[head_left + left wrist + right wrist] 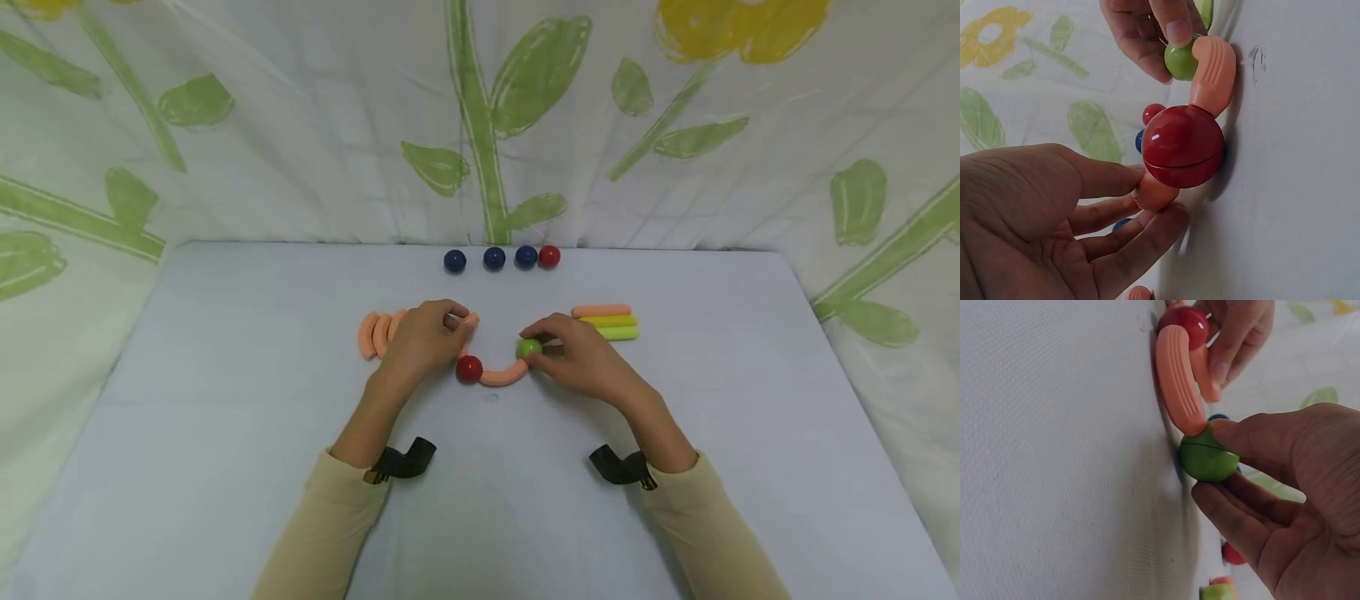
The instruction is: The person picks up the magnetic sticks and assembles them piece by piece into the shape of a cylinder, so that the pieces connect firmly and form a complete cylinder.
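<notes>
My left hand pinches an orange curved rod between thumb and fingers. One end of that rod meets a red ball, and its other end points away from me. From the red ball a second orange curved rod, grooved along its side, runs right to a green ball. My right hand holds this green ball between thumb and fingertips, as the right wrist view shows it against the rod's end. Together the pieces make a U shape low over the table.
Three dark blue balls and a red ball line the table's back edge. Several orange curved rods lie left of my left hand, partly hidden by it. Straight orange, yellow and light green rods lie beyond my right hand.
</notes>
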The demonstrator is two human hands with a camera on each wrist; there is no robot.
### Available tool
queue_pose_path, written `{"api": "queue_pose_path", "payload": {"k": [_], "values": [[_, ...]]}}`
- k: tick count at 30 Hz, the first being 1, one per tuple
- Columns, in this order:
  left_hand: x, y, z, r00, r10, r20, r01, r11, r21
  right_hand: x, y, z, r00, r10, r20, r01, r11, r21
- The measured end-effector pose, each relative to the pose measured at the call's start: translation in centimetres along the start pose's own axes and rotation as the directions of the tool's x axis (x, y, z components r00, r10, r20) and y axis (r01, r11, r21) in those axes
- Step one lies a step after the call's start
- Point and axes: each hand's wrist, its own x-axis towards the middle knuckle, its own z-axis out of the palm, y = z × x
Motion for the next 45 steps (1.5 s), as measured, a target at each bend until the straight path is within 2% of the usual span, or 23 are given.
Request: {"api": "queue_pose_path", "payload": {"k": [9, 20, 30, 35, 41, 45], "values": [[0.0, -0.1, 0.1, 1.0, 0.014, 0.015, -0.014, 1.0, 0.007, 0.1, 0.1, 0.3, 1.0, 0.026, -0.015, -0.026, 1.0, -0.002], [0.2, 0.0, 0.2, 0.999, 0.045, 0.023, -0.046, 0.998, 0.048, 0.3, 0.2, 0.5, 0.998, 0.002, -0.062, -0.002, 1.0, 0.006], [-0.1, 0.1, 0.0, 1.0, 0.012, 0.018, -0.013, 0.999, 0.051, 0.2, 0.1, 0.6, 0.998, -0.011, -0.056, 0.011, 1.0, 0.007], [-0.2, -0.2, 0.2, 0.999, 0.029, 0.023, -0.03, 0.998, 0.052, 0.2, 0.3, 0.9, 0.998, -0.029, -0.06, 0.027, 0.999, -0.033], [-0.2, -0.3, -0.2, 1.0, 0.021, 0.023, -0.021, 0.999, 0.036, 1.8, 0.1, -0.1, 0.992, -0.057, -0.113, 0.057, 0.998, -0.009], [0.2, 0.1, -0.1, 0.999, 0.009, 0.05, -0.011, 0.999, 0.035, 2.9, 0.0, -1.3, 0.988, -0.071, -0.139, 0.071, 0.997, -0.002]]}}
